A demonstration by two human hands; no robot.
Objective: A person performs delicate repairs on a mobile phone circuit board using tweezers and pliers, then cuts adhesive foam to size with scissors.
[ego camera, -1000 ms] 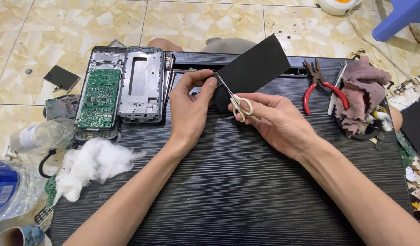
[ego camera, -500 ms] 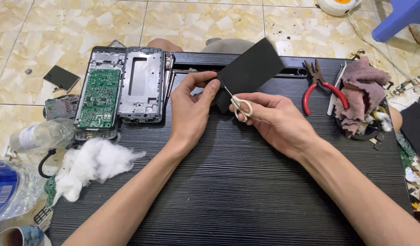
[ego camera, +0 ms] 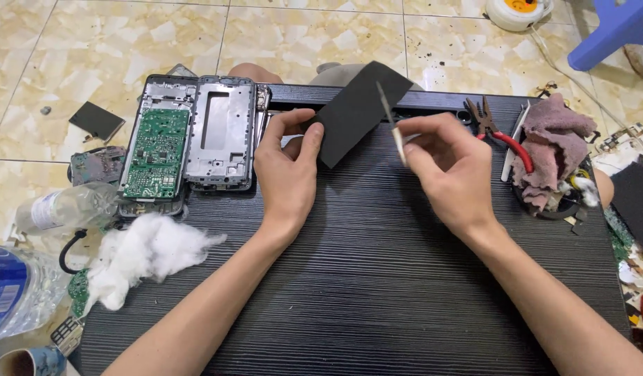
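My left hand [ego camera: 288, 174] pinches the lower left corner of a flat black sheet [ego camera: 355, 110] and holds it tilted above the dark ribbed board [ego camera: 377, 278]. My right hand [ego camera: 450, 167] grips small scissors [ego camera: 392, 124] with pale handles; the thin blades point up and lie along the sheet's right side. Whether the blades are in the sheet I cannot tell. Both forearms reach in from the bottom edge.
At the back left of the board lie a metal phone frame [ego camera: 220, 132] and a green circuit board [ego camera: 156, 152]. White cotton wool [ego camera: 144, 254], plastic bottles [ego camera: 57, 209], red-handled pliers [ego camera: 499, 132] and a pinkish rag [ego camera: 555, 150] surround the board. Tiled floor lies beyond.
My right hand has shifted to the right with the scissors, and the blades now stand upright at the sheet's right side instead of crossing its lower edge. The left hand keeps its hold.
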